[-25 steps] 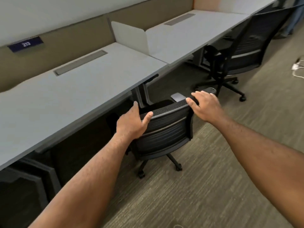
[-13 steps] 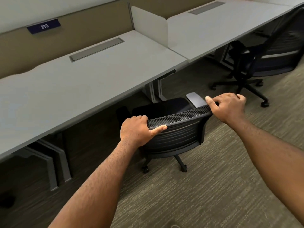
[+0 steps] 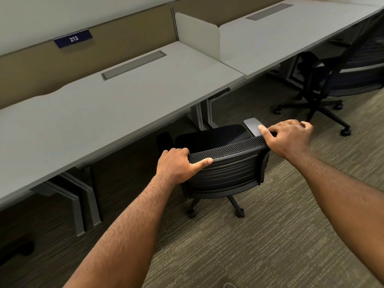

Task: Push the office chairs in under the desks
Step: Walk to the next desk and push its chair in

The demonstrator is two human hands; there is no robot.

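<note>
Grey carpet office, long desk (image 3: 108, 113): left hand (image 3: 176, 165) and right hand (image 3: 288, 138) have fingers curled over the near chair (image 3: 224, 173), only half under. Far-right chair (image 3: 336, 80) sits out, untouched.

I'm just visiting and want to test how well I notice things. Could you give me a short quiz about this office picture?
1. True or false: both hands grip the top edge of the near chair's backrest.
2. What number is on the blue sign on the partition?
3. The second office chair stands: A) fully under its desk, B) pulled out from the far desk, C) on its side.

Key:
1. True: the left hand and right hand each curl over that edge.
2. 213.
3. B.
</note>
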